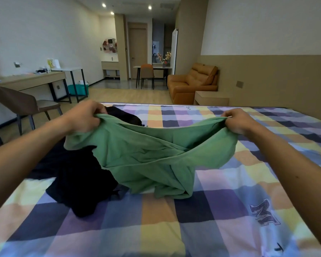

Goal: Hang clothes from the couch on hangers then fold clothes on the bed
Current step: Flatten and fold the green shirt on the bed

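Observation:
A green garment [148,154] hangs stretched between my two hands above the bed [156,229], its lower part bunched and touching the checked cover. My left hand [85,115] grips its left upper edge. My right hand [237,121] pinches its right upper edge. A pile of dark clothes [78,175] lies on the bed under and left of the green garment, partly hidden by it.
An orange couch [191,82] stands beyond the bed's far edge by the right wall, next to a low bedside unit [211,98]. A brown chair [24,104] and a desk [30,80] are at the left. A dining table with a chair [147,73] stands further back.

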`<state>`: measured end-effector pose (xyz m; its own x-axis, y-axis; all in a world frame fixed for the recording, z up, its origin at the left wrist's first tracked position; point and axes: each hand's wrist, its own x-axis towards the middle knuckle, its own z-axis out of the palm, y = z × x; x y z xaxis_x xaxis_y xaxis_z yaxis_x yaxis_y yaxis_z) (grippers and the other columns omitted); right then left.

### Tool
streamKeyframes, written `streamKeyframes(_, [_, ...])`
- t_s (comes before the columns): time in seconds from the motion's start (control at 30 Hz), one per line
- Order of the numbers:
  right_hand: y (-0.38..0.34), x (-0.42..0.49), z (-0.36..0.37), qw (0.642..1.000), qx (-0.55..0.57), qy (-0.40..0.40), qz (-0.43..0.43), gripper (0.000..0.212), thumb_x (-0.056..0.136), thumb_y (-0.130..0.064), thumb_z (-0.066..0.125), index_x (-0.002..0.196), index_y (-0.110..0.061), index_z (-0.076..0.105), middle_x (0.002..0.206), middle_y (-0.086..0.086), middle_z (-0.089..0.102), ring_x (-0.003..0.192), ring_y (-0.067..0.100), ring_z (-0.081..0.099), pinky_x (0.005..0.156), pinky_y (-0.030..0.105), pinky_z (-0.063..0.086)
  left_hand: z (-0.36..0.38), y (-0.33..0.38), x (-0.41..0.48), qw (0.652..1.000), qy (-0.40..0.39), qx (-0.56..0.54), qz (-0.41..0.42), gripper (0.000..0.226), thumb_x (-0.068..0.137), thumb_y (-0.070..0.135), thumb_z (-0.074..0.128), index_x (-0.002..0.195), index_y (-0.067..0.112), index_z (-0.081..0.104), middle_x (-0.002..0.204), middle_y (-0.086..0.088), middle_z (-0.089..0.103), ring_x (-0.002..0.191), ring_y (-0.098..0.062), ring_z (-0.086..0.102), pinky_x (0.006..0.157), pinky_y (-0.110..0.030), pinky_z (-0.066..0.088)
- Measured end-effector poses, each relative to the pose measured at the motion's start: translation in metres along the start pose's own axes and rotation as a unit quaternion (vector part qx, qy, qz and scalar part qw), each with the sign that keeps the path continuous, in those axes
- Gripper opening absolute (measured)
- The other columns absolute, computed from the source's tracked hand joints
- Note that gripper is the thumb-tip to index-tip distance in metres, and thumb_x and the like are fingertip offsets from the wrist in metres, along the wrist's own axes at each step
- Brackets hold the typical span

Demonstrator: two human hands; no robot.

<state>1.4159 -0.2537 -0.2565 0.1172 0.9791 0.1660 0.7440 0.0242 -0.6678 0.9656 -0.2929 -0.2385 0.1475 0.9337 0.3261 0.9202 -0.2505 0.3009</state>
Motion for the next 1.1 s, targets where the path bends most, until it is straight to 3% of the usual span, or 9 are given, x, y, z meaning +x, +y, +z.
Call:
streamKeyframes(0.13, [0.015,-0.017,-0.001,0.956,0.219,-0.192,0.042,0.024,0.103,-0.015,0.053,0.115,-0.003,0.070,0.103,0.014,0.076,0.081,0.023,0.074,0.067,0.030,0.060,0.013,-0.028,-0.006,1.000,-0.019,-0.018,0.001,0.023,0.085,-0.007,0.062,0.084,0.014,0.072,0.081,0.000,0.072,0.080,-0.020,0.066,0.066,-0.026,0.047])
streamKeyframes(0.2, [0.021,-0.024,-0.008,0.911,0.253,-0.326,0.027,0.048,0.089,-0.034,0.074,0.124,-0.002,0.065,0.119,0.016,0.073,0.098,0.026,0.074,0.074,0.029,0.060,0.018,-0.038,-0.007,0.999,-0.034,-0.030,0.017,0.015,0.089,0.003,0.069,0.084,0.017,0.071,0.081,0.001,0.072,0.079,-0.018,0.066,0.065,-0.028,0.047])
streamKeyframes(0.33, [0.034,-0.010,-0.022,0.861,0.098,-0.499,0.022,0.058,0.079,0.012,0.074,0.132,-0.005,0.056,0.126,0.015,0.069,0.112,0.031,0.069,0.088,0.036,0.059,0.022,-0.045,0.002,0.991,-0.108,-0.038,0.064,0.014,0.093,0.021,0.071,0.079,0.023,0.069,0.075,0.005,0.069,0.070,-0.013,0.065,0.065,-0.032,0.050])
streamKeyframes(0.43, [0.040,0.034,-0.016,0.923,-0.093,-0.374,0.011,0.043,0.081,0.010,0.075,0.117,-0.011,0.066,0.116,0.015,0.073,0.106,0.033,0.070,0.093,0.045,0.058,0.033,-0.041,0.030,0.988,-0.127,0.029,0.085,0.013,0.091,0.027,0.074,0.079,0.024,0.069,0.075,0.009,0.068,0.072,-0.012,0.065,0.066,-0.031,0.048])
streamKeyframes(0.53, [0.023,0.081,-0.025,0.984,-0.153,-0.077,-0.037,0.016,0.088,0.003,0.065,0.095,-0.009,0.071,0.104,0.020,0.073,0.091,0.034,0.068,0.080,0.039,0.055,0.024,-0.025,0.085,0.988,-0.057,0.129,0.057,0.009,0.089,0.022,0.074,0.085,0.018,0.067,0.079,0.004,0.064,0.081,-0.023,0.065,0.074,-0.034,0.047])
streamKeyframes(0.77, [-0.069,0.096,-0.131,0.925,0.041,0.339,-0.169,0.014,0.079,-0.014,0.058,0.083,-0.003,0.066,0.077,0.018,0.055,0.083,0.013,0.052,0.068,0.041,0.042,-0.100,0.045,0.149,0.953,0.302,-0.015,0.014,0.022,0.090,0.002,0.062,0.110,0.010,0.069,0.112,-0.017,0.067,0.107,-0.033,0.062,0.088,-0.038,0.048])
streamKeyframes(0.9, [-0.077,0.065,-0.162,0.928,0.110,0.250,-0.254,0.010,0.085,-0.015,0.068,0.079,-0.022,0.064,0.079,-0.005,0.061,0.065,-0.001,0.057,0.066,0.030,0.052,-0.123,0.066,0.115,0.947,0.310,-0.020,0.081,0.014,0.093,0.008,0.066,0.108,0.009,0.067,0.104,-0.007,0.062,0.093,-0.024,0.059,0.076,-0.030,0.048])
streamKeyframes(0.97, [-0.077,0.032,-0.161,0.947,0.064,0.141,-0.282,0.021,0.090,-0.005,0.069,0.094,-0.025,0.067,0.085,-0.005,0.067,0.067,-0.004,0.062,0.068,0.015,0.055,-0.118,0.071,0.090,0.960,0.246,0.005,0.132,0.007,0.092,0.010,0.069,0.099,0.011,0.066,0.097,-0.005,0.064,0.084,-0.022,0.060,0.067,-0.023,0.044])
streamKeyframes(1.1, [-0.056,-0.030,-0.130,0.964,-0.035,-0.103,-0.243,0.019,0.087,-0.011,0.073,0.085,-0.030,0.075,0.083,0.000,0.077,0.075,0.014,0.073,0.065,0.024,0.059,-0.079,0.071,0.036,0.967,0.062,0.034,0.246,0.006,0.088,0.018,0.072,0.086,0.013,0.069,0.082,0.002,0.068,0.073,-0.011,0.065,0.067,-0.024,0.052])
